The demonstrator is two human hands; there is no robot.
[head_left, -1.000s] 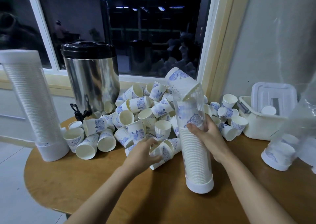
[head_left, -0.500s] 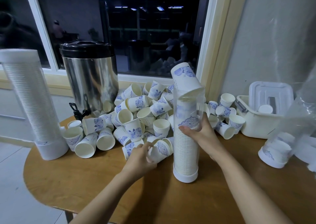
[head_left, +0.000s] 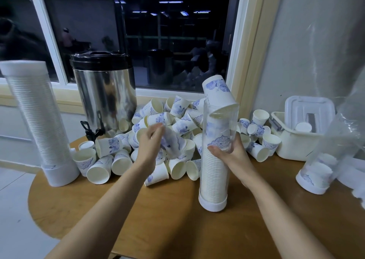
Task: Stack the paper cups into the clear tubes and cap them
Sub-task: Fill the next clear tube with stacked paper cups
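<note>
though blurry, cup (head_left: 172,142) in left grip (head_left: 148,147); tube (head_left: 214,181) in right grip (head_left: 234,157)

A round wooden counter (head_left: 177,229) stands against a dark window (head_left: 158,41) in a cream frame (head_left: 249,51), with strip lights (head_left: 170,2) showing in the glass. A pale grey wall (head_left: 300,51) rises at right. Light floor (head_left: 13,209) shows at lower left.

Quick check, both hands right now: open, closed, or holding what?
Left hand: holds a paper cup above the pile; the cup is blurred.
Right hand: grips the clear tube around its middle.
</note>
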